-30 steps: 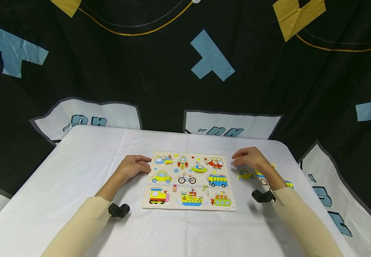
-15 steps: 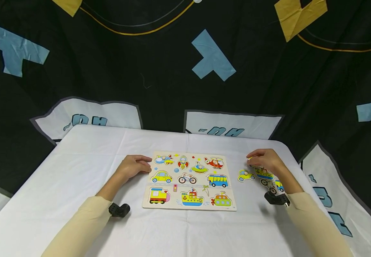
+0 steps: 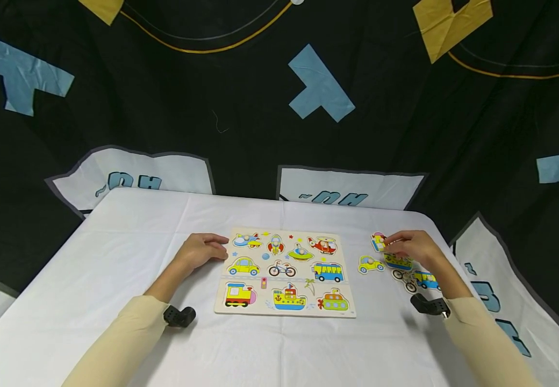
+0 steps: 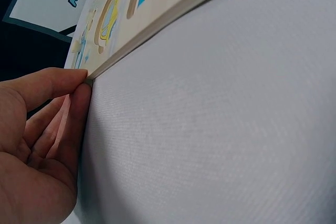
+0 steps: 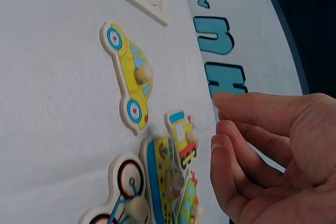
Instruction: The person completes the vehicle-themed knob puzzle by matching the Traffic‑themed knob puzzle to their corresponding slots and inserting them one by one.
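Observation:
A wooden puzzle board with vehicle pictures lies flat on the white table. My left hand pinches its left edge, thumb and fingertips meeting at the rim. Over the loose pieces on the right hovers my right hand, fingers loosely bent with nothing between them. Below and around it lie a yellow car piece, a train piece, a ship piece, a bicycle piece and a green submarine piece. The bus piece sits near the right wrist. These pieces carry small round knobs.
In the board's top area, pieces such as the helicopter and the plane sit in their places. The white tablecloth spreads all round, with a dark printed curtain beyond the far edge.
My right hand has moved right, away from the board and across the loose pieces, uncovering the train, ship, bicycle and bus. My left hand stays at the board's edge.

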